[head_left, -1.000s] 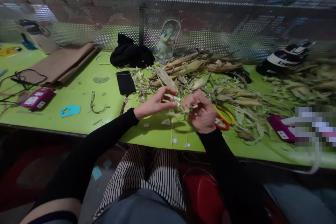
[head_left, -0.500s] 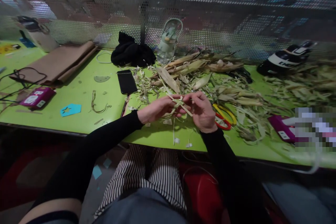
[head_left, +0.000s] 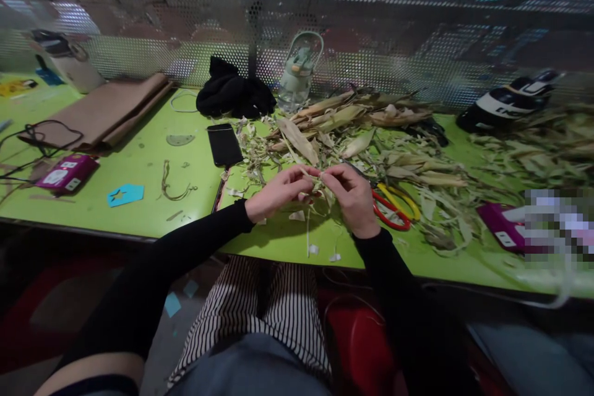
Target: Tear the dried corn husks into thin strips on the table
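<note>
My left hand [head_left: 284, 190] is closed around a pale strip of corn husk [head_left: 315, 180], which pokes out past the fingertips. Pinching the same strip from the other side is my right hand [head_left: 351, 198], its fingertips close to the left ones. Part of the strip is hidden by the fingers. Just right of my right hand lie scissors [head_left: 394, 213] with red and yellow handles. Behind both hands spreads a heap of dry corn husks [head_left: 334, 117], with shredded bits around it.
A phone [head_left: 225, 144], a black cloth [head_left: 234, 93] and a green-lidded bottle [head_left: 297, 77] stand or lie behind. Leftward are brown paper [head_left: 97, 111], a purple power strip [head_left: 69, 173] and a blue paper cutout [head_left: 125, 195]. A black bottle [head_left: 503, 105] lies tilted at right.
My hands have drawn closer together, fingertips now meeting over the husk strip. The left hand has turned so its back shows more, covering more of the strip.
</note>
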